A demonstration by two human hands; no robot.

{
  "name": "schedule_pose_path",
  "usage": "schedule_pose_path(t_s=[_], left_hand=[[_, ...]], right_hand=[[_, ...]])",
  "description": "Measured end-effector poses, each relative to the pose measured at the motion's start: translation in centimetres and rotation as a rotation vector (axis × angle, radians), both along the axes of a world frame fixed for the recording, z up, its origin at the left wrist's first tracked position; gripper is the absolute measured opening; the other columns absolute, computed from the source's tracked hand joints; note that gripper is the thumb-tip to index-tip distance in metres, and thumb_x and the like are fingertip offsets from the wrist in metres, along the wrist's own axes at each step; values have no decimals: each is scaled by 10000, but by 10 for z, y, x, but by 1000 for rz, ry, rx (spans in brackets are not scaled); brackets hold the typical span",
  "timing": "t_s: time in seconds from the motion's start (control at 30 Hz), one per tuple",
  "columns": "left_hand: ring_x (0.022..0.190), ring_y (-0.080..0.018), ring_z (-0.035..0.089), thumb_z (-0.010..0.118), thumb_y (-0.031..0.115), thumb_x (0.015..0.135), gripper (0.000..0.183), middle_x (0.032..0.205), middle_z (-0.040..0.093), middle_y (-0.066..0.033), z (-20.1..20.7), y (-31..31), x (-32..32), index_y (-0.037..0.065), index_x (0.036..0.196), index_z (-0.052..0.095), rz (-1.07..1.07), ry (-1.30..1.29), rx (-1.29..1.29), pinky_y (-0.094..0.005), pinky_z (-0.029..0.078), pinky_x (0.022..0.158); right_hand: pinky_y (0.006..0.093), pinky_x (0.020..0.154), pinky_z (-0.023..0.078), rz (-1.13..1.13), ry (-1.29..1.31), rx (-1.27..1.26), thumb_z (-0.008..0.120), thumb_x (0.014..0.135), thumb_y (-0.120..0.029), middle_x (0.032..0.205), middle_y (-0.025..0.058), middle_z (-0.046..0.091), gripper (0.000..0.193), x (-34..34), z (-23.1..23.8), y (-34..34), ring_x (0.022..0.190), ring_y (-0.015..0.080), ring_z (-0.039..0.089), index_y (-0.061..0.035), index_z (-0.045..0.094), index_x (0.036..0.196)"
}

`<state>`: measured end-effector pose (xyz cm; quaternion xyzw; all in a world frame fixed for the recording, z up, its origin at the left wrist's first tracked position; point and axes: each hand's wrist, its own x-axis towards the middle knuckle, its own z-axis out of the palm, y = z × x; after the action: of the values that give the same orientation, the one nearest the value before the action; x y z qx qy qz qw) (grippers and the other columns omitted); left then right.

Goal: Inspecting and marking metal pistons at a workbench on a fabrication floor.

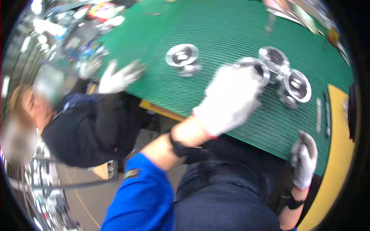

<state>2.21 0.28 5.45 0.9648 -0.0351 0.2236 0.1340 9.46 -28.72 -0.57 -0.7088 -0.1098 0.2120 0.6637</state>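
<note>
My left hand [232, 98], in a white glove smeared by motion, reaches over the green ribbed mat and covers the near side of a shiny metal flanged cup [263, 71]. Its fingers are hidden, so I cannot tell whether they grip that cup. Two more such cups, one behind [285, 66] and one to the right [307, 91], stand close beside it. Another flanged metal cup [169, 57] stands apart to the left. My right hand [304, 158], gloved too, rests by the mat's near right edge, fingers loosely bent and slightly apart, holding nothing I can see.
A co-worker in dark clothing sits at the left, one white-gloved hand [120, 77] on the green mat [216, 23]. Bagged clutter [77, 27] lies far left, papers [295, 15] far right. Thin strips [318, 115] lie by the yellow board [339, 131] at the right edge.
</note>
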Motion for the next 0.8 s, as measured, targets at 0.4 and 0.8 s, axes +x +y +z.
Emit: schedule_pose_path(t_s=[0.4, 0.8], left_hand=[[819, -407, 603, 568, 316, 935, 380, 894, 617, -220, -58, 14, -70, -46, 1048, 590, 173, -105, -361, -444, 487, 755], [760, -213, 640, 658, 218, 873, 258, 876, 687, -107, -51, -31, -62, 1, 1012, 652, 47, 71, -990, -321, 502, 745]], right_hand=[[185, 436, 304, -22, -58, 27, 517, 926, -178, 723, 36, 544, 407, -3, -7, -5, 491, 48, 384, 31, 531, 1275], [190, 470, 358, -57, 100, 414, 527, 951, -213, 783, 35, 553, 445, -5, 2, 9, 552, 65, 447, 22, 442, 1319]])
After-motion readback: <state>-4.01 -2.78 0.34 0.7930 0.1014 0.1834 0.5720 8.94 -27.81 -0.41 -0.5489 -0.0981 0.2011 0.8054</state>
